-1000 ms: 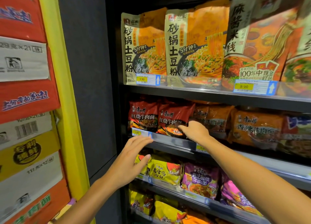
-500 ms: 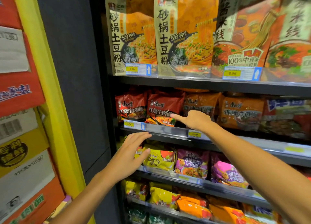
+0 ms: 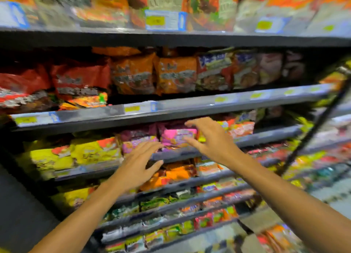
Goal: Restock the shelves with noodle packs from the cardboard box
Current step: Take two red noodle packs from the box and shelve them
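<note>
Both hands are raised in front of a multi-tier shelving unit, and neither holds a pack. The left hand (image 3: 139, 167) is open with fingers spread, hovering just before the rail (image 3: 171, 154) of the tier that carries the yellow packs (image 3: 85, 154) and the pink packs (image 3: 176, 136). The right hand (image 3: 210, 138) is also open, its thumb and fingers curved apart toward the pink packs; motion blur prevents confirming whether the fingertips touch the wrapper. The tier above holds red packs (image 3: 76, 81) and orange packs (image 3: 153, 74), and the lower tiers appear filled across most of their width. A dark gap is visible at the right end of the upper tier, which may indicate a position awaiting stock. The cardboard box named in the task cannot be identified with certainty; a pale blurred shape at the lower right may be it. As a judgement, the shelves look largely stocked, and the current step appears to be straightening or checking packs already placed; any further restocking requires a return to the box.
</note>
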### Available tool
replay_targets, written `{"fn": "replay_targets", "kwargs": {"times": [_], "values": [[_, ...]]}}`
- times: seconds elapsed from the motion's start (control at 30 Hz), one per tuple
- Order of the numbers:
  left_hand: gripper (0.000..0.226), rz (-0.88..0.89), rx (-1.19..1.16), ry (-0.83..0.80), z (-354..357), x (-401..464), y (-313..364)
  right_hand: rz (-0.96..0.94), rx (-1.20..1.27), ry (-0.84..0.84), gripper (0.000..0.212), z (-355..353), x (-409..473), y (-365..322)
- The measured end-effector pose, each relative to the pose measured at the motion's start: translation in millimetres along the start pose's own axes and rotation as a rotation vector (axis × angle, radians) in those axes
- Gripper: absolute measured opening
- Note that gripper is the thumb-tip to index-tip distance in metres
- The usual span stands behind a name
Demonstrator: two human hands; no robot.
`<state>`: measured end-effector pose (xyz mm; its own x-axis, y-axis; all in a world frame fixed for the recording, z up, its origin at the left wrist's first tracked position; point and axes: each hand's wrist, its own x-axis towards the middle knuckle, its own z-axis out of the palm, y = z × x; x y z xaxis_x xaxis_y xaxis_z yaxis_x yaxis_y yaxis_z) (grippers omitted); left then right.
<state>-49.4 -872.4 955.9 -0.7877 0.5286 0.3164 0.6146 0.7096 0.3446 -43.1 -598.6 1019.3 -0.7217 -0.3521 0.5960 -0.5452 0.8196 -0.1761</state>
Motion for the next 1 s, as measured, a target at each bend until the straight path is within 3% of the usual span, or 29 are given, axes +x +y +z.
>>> {"fn": "replay_targets", "kwargs": {"times": [0.17,0.33,0.47,0.6,0.7,0.83,1.0], "values": [[0.071,0.108,0.104,-0.137,54,33,69,0.229,-0.090,-0.230,0.067,-41,-118,61],[0.085,0.170,0.186,-0.253,116,59,163,0.345,-0.109,-0.277,0.075,-100,-241,116],[0.082,0.201,0.157,-0.338,178,66,252,0.487,-0.152,-0.321,0.075,-159,-347,152],[0.108,0.264,0.123,-0.434,244,70,329,0.672,-0.136,-0.393,0.077,-217,-437,182],[0.115,0.283,0.104,-0.509,283,73,376,0.807,-0.109,-0.428,0.083,-245,-486,207],[0.105,0.277,0.061,-0.597,337,87,413,0.894,-0.094,-0.438,0.089,-257,-537,245],[0.118,0.268,0.027,-0.703,400,123,442,0.967,-0.031,-0.444,0.091,-247,-568,302]]}}
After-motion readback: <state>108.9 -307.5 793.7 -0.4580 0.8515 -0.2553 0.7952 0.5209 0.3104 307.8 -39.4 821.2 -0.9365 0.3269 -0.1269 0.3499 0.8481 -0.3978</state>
